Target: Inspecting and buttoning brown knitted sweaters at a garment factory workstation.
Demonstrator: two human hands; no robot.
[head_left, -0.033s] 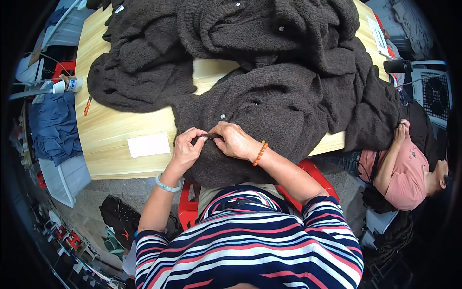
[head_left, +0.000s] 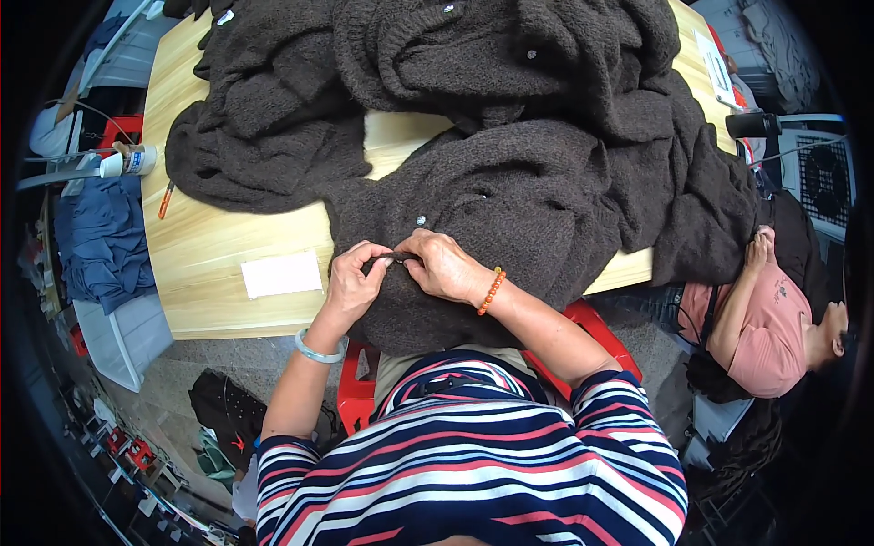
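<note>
A dark brown knitted sweater (head_left: 537,196) lies across the near side of the table and hangs over its edge onto my lap. Both hands pinch a raised edge of this knit. My left hand (head_left: 350,278), closed, grips the edge between thumb and fingertips. Close beside it, my right hand (head_left: 443,261) is closed on the same edge, its fingertips partly hidden by the back of the hand. A small shiny button (head_left: 421,221) shows on the knit just beyond my fingers.
More dark knitwear (head_left: 492,64) is heaped on the wooden table (head_left: 209,282). A white paper (head_left: 281,274), an orange pen (head_left: 166,199) and a white tub (head_left: 139,159) are at the left. Another person (head_left: 765,318) in pink sits at the right, near a black cylinder (head_left: 753,126).
</note>
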